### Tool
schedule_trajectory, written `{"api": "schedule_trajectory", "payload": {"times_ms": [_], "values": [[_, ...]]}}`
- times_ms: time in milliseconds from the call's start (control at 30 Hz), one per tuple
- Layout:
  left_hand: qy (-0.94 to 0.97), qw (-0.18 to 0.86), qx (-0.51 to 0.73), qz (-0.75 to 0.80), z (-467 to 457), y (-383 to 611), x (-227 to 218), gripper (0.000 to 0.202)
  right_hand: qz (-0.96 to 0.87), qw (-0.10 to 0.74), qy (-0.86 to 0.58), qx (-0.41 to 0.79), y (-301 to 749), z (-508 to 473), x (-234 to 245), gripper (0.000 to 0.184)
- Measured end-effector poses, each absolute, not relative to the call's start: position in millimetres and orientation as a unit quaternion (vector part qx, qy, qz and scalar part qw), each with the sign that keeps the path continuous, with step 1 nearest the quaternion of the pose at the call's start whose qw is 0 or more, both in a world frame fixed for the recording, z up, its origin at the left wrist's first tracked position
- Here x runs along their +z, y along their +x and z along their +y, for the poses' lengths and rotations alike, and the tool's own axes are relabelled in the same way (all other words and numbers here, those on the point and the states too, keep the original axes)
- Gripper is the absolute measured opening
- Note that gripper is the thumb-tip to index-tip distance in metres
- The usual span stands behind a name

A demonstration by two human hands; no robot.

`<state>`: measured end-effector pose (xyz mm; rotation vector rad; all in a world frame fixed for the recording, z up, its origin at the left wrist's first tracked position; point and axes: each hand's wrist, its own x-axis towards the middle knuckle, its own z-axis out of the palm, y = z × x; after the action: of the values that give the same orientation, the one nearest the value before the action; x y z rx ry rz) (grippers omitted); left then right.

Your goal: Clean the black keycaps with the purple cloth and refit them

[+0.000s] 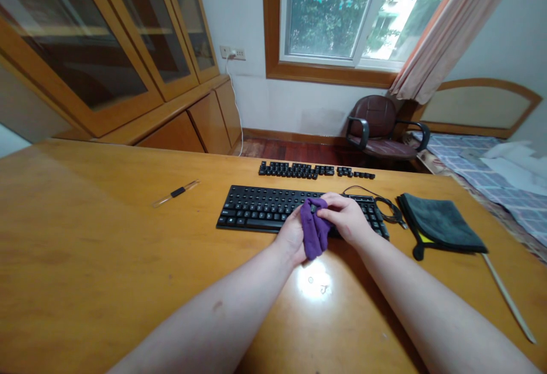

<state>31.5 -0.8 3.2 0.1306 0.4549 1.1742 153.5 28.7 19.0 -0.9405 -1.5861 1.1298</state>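
Observation:
A purple cloth [315, 237] lies bunched in my left hand [293, 237], whose fingers curl around it from below. My right hand [345, 217] pinches a small dark keycap [313, 208] against the top of the cloth. Both hands are above the front edge of a black keyboard [256, 207], hiding part of its middle and right side. Some key positions in its upper rows show only small stems without caps. Loose black keycaps [290, 170] stand in rows behind the keyboard, along the far edge of the table.
A folded dark grey towel [442, 221] lies right of the keyboard, with a pale strip [510, 300] by it. The coiled cable [387, 208] sits between towel and keyboard. At left is a clear stick with a black band [177, 192]. Beyond the wooden table [106, 260] stands a chair [378, 129].

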Motion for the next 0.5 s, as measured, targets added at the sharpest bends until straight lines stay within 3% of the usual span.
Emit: {"api": "schedule_trajectory", "payload": {"times_ms": [167, 500], "values": [[0.064, 0.797, 0.553, 0.234, -0.9, 31.6, 0.5, 0.025, -0.683, 0.448, -0.375, 0.439, 153.8, 28.6, 20.2, 0.021], [0.072, 0.803, 0.552, 0.212, -0.1, 31.2, -0.6, 0.021, -0.666, 0.501, -0.361, 0.419, 152.3, 27.3, 14.7, 0.017]]}}
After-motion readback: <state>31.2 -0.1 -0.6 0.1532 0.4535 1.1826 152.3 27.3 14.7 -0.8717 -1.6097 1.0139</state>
